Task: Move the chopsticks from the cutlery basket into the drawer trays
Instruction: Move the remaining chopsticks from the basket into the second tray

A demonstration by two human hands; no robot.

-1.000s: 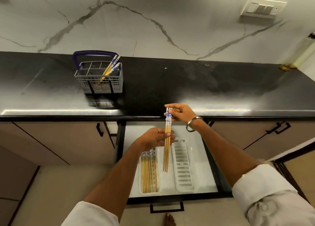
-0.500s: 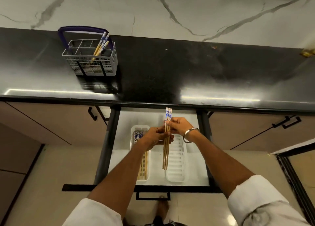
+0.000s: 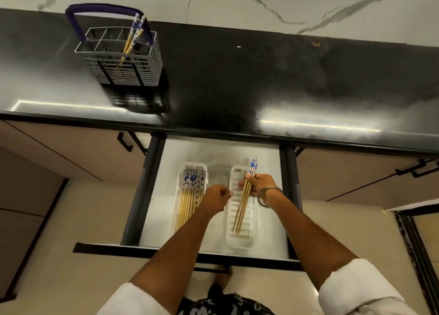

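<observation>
Bamboo chopsticks [image 3: 243, 202] with blue-patterned tops are pinched in the right hand [image 3: 257, 184], a small bundle angled over the right tray [image 3: 240, 240] in the open drawer [image 3: 152, 186]. Left hand [image 3: 215, 197] is loosely curled, holding nothing, between the two trays. Left tray [image 3: 193, 166], beside the right one, already has a row of chopsticks lying flat. Cutlery basket [image 3: 122, 58] sits on the black counter [image 3: 237, 82], well behind the drawer, with a few chopsticks in it. To do this step well: lower the tips first, line the bundle up lengthwise with the tray, patterned ends toward the counter like the left row, release low so they don't bounce or roll out.
</observation>
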